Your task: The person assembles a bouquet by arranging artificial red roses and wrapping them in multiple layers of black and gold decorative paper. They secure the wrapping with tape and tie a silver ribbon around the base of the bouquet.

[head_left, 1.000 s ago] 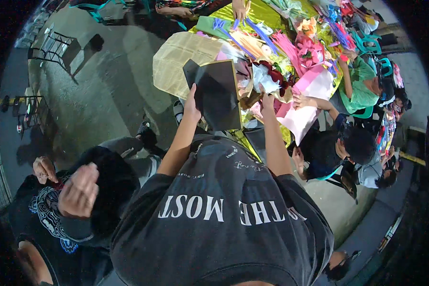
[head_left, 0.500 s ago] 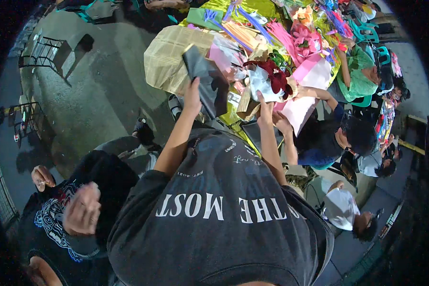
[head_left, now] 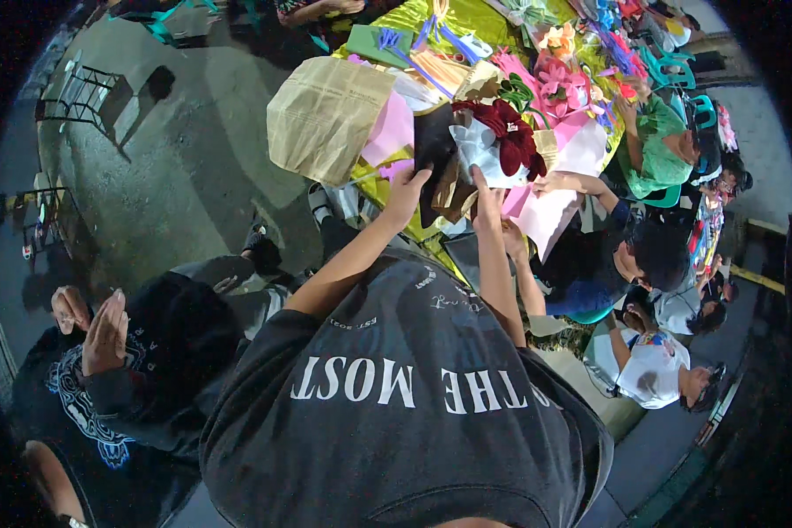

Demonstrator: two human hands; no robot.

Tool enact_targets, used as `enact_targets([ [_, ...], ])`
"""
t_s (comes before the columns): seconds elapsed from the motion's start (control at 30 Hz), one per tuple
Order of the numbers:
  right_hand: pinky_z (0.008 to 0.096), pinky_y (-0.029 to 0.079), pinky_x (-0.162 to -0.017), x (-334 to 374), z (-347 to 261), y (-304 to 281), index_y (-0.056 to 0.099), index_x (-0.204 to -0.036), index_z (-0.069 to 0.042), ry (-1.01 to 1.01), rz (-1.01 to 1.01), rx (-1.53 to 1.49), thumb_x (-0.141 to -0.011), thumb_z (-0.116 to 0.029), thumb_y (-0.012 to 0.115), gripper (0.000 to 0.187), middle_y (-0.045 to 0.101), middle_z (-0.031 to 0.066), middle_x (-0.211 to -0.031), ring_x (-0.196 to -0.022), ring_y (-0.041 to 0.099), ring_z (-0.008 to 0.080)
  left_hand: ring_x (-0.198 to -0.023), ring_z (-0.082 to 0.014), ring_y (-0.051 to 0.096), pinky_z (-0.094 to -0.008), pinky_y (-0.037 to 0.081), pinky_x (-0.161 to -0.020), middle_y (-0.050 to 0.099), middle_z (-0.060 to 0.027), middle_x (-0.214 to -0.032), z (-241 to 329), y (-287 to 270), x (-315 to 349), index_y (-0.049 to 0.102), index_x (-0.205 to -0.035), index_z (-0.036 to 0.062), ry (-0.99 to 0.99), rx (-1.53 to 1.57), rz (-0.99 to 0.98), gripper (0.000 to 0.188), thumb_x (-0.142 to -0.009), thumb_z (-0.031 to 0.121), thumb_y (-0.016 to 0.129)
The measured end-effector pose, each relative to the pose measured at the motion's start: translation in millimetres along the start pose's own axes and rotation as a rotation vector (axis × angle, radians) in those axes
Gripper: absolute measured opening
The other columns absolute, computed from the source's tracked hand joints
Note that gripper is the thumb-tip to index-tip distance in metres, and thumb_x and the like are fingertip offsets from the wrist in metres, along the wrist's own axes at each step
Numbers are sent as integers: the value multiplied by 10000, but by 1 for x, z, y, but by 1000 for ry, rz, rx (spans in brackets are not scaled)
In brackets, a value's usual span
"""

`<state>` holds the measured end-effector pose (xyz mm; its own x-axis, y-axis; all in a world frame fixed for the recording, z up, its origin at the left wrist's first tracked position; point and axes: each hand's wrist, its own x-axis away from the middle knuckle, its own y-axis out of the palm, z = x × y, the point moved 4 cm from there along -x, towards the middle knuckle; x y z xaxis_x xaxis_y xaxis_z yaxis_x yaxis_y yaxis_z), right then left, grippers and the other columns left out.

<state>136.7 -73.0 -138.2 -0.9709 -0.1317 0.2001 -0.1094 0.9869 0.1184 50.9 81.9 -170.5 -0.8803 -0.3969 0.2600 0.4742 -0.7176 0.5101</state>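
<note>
My left hand [head_left: 407, 189] is raised to the near edge of the table [head_left: 466, 16], fingers curled against the lower edge of a dark sheet of wrapping paper [head_left: 433, 145]; whether they actually pinch it or only press on it I cannot tell from this view. My right hand [head_left: 487, 195] is alongside, just right of the left, fingers extended upward and touching the base of a bouquet [head_left: 502, 141] (dark red flowers in a white paper collar). Whether that hand is closed around the stem end is likewise not visible.

The bouquet lies on the table directly ahead of both hands, with the dark sheet touching its left side. A large tan paper sheet [head_left: 326, 119] hangs over the table edge to the left. Pink paper [head_left: 392, 132] lies between the tan sheet and the dark one. A second person's forearm [head_left: 572, 183] reaches in from the right onto a pale pink sheet [head_left: 550, 216].
</note>
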Motion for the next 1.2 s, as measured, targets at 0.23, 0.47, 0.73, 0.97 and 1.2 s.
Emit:
enact_targets([
  [0.23, 369, 364, -1064, -5, 10, -8, 333, -1442, 13, 18, 56, 231, -807, -349, 796, 865, 493, 146, -1384, -1236, 491, 263, -1165, -166, 557, -332, 403, -1034, 599, -32, -1252, -6, 5, 9, 550, -1295, 62, -151, 283, -28, 374, -974, 252, 575],
  [0.47, 383, 345, -1085, -21, 45, -28, 394, -1422, 15, -85, -8, 206, -801, -455, 760, 861, 467, 158, -1429, -1293, 458, 285, -1219, -141, 509, -336, 357, -1075, 574, -41, -1272, 5, 17, 15, 550, -1308, 36, -112, 370, -162, 390, -1002, 278, 541],
  [0.73, 379, 334, -1091, -27, 54, -31, 420, -1426, -33, -71, -123, 227, -850, -441, 708, 762, 444, 144, -1458, -1321, 433, 288, -1206, -223, 557, -391, 413, -1069, 584, -72, -1312, -22, 0, -4, 541, -1301, 48, -127, 401, -101, 356, -1008, 246, 500],
  [0.97, 382, 333, -1097, -16, 29, -13, 392, -1429, -13, -71, -55, 158, -840, -314, 754, 754, 460, 120, -1427, -1296, 444, 260, -1206, -225, 557, -394, 408, -1071, 581, -73, -1316, -22, -1, -2, 532, -1315, 41, -65, 361, -88, 406, -991, 287, 530],
  [1.2, 382, 356, -1083, -18, 34, -18, 379, -1424, -17, -38, -80, 70, -826, -253, 771, 753, 478, 107, -1397, -1279, 457, 240, -1203, -228, 562, -381, 408, -1073, 587, -75, -1312, -32, -7, -7, 521, -1323, 32, -59, 278, -78, 389, -1006, 255, 489],
])
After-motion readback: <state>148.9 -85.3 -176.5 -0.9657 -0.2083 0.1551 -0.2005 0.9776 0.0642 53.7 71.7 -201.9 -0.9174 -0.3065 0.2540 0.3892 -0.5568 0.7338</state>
